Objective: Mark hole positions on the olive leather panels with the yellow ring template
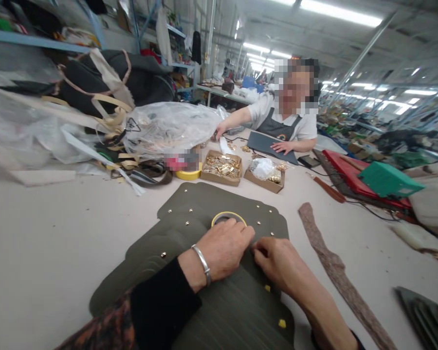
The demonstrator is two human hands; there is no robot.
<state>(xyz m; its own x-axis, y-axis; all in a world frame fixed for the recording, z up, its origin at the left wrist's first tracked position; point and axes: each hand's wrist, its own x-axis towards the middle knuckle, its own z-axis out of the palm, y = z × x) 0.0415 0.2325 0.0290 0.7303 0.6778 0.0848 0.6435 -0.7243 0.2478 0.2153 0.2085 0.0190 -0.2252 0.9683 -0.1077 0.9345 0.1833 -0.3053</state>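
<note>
Olive panels (221, 318) lie beneath the tape roll (229, 213), left hand (219, 250) over its near edge, right hand (284, 262) nearby, both curled, grips unclear, and a dragging sleeve (164, 296) could skew the layers

Fluorescent tubes (341, 13) glowing in rows beneath a grey ceiling (416, 39), blue shelving (40, 42) along the left, a pale table (58, 233) in front, another table (221, 92) farther back, a pole (368, 44) at upper right
</note>
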